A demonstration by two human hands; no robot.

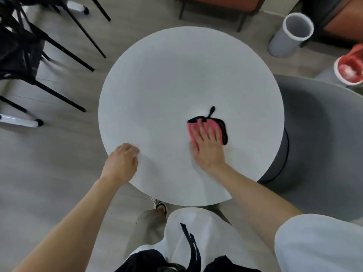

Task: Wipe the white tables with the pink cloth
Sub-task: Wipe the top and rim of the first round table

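A round white table (176,79) fills the middle of the head view. A pink cloth (214,125) with a black border and a black loop lies on its near right part. My right hand (208,146) presses flat on the cloth, fingers spread over it, so most of the cloth is hidden under the palm. My left hand (121,161) rests curled on the table's near left edge, its fingers on the rim, with nothing else in it.
Black chair legs (59,48) stand on the floor at the left. A grey upholstered seat (318,134) sits close against the table's right side. A grey cylinder bin (290,36) and a red-and-white container (349,69) stand at the far right.
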